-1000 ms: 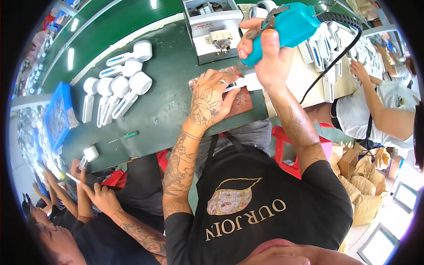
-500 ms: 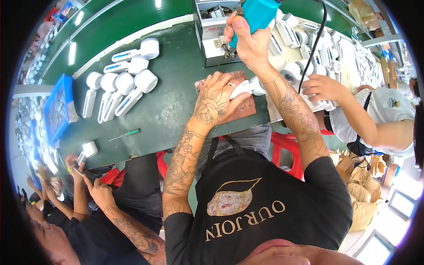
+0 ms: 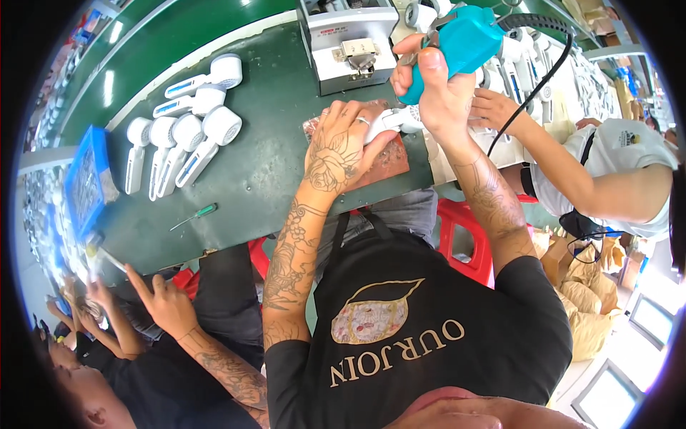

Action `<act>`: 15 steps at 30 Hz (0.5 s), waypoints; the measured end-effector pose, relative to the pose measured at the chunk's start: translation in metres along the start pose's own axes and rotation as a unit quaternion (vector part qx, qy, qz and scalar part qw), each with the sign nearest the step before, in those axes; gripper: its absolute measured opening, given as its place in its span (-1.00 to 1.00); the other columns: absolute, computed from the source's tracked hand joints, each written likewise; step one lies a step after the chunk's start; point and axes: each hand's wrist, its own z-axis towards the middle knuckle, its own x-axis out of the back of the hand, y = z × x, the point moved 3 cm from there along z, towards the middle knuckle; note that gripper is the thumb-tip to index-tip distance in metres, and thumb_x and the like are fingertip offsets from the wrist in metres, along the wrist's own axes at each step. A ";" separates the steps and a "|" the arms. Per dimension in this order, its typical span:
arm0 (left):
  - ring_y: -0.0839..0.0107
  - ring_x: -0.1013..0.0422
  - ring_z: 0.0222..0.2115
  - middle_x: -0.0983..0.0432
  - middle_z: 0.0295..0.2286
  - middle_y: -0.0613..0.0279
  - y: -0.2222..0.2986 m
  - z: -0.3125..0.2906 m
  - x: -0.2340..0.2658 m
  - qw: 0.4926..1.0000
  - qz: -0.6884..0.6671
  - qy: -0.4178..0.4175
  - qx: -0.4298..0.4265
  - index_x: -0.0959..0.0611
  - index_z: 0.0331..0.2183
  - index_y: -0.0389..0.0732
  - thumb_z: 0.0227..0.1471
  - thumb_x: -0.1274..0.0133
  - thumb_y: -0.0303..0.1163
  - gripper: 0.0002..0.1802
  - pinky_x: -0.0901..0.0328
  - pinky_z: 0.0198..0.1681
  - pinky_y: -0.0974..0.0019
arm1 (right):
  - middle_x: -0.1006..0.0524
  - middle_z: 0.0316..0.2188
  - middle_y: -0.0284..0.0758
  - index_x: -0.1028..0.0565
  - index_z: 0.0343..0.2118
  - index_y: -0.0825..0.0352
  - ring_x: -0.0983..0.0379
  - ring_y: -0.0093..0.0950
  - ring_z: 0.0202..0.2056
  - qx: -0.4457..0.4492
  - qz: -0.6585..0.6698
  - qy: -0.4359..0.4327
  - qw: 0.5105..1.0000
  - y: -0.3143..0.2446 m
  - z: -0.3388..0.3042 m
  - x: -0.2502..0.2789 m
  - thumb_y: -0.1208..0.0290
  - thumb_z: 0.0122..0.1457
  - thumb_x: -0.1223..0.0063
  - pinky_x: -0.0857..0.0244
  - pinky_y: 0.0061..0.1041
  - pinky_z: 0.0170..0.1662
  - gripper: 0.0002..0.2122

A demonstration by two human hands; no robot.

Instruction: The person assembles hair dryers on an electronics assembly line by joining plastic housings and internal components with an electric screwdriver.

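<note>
My left hand [image 3: 341,146] is closed on a white handheld shower head [image 3: 384,125], pressing its handle onto a reddish-brown pad [image 3: 389,163] on the green table. The shower head's other end points right, partly behind my right hand. In my right hand [image 3: 444,96] is a teal power screwdriver [image 3: 461,44], gripped with the fingers wrapped round its body. It leans over the shower head, and its tip is hidden from view. A black cord [image 3: 550,75] curls from its far end and hangs down past my right forearm.
A grey metal screw feeder [image 3: 350,43] stands behind the pad. Several white shower heads [image 3: 187,132] lie left, near a blue tray [image 3: 89,175] and a green-handled screwdriver [image 3: 193,216]. More crowd the right bench, where a co-worker's hand [image 3: 493,107] reaches in. Another co-worker sits left.
My right hand has brought the power screwdriver from the screw feeder's front toward me and right, over the shower head. My left hand keeps its hold. The left co-worker's hands have shifted.
</note>
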 end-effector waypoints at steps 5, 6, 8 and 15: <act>0.13 -0.39 -0.14 -0.51 -0.19 0.16 0.001 -0.002 0.000 1.000 -0.013 -0.003 0.019 -0.64 -0.01 -0.19 0.10 -0.20 -0.06 -0.49 -0.31 -0.02 0.07 | -0.42 -0.57 -0.33 -0.45 -0.22 0.51 -0.39 -0.49 -0.55 0.007 -0.002 -0.031 1.000 0.002 -0.004 -0.003 0.07 0.34 -0.11 -0.30 -0.48 -0.46 -0.56; 0.13 -0.39 -0.14 -0.51 -0.19 0.16 0.001 -0.002 0.000 1.000 -0.013 -0.003 0.020 -0.64 -0.01 -0.19 0.10 -0.20 -0.06 -0.49 -0.31 -0.02 0.07 | -0.41 -0.57 -0.33 -0.44 -0.24 0.50 -0.39 -0.49 -0.55 0.001 -0.001 -0.036 0.999 0.004 -0.005 -0.003 0.08 0.34 -0.11 -0.30 -0.47 -0.46 -0.57; 0.13 -0.39 -0.15 -0.52 -0.19 0.16 0.001 -0.002 0.000 1.000 0.001 0.005 0.006 -0.64 -0.02 -0.19 0.10 -0.20 -0.06 -0.50 -0.32 -0.04 0.08 | -0.41 -0.58 -0.33 -0.43 -0.26 0.49 -0.38 -0.49 -0.55 0.003 0.003 -0.034 0.999 0.009 -0.006 -0.001 0.09 0.34 -0.12 -0.29 -0.47 -0.46 -0.58; 0.13 -0.39 -0.15 -0.52 -0.19 0.16 0.001 0.000 -0.002 1.000 -0.001 -0.003 0.011 -0.64 -0.05 -0.20 0.10 -0.20 -0.07 -0.52 -0.32 -0.03 0.07 | -0.39 -0.60 -0.33 -0.40 -0.36 0.44 -0.33 -0.48 -0.57 -0.005 0.040 -0.036 0.999 0.021 -0.006 0.000 0.10 0.30 -0.18 -0.28 -0.46 -0.46 -0.59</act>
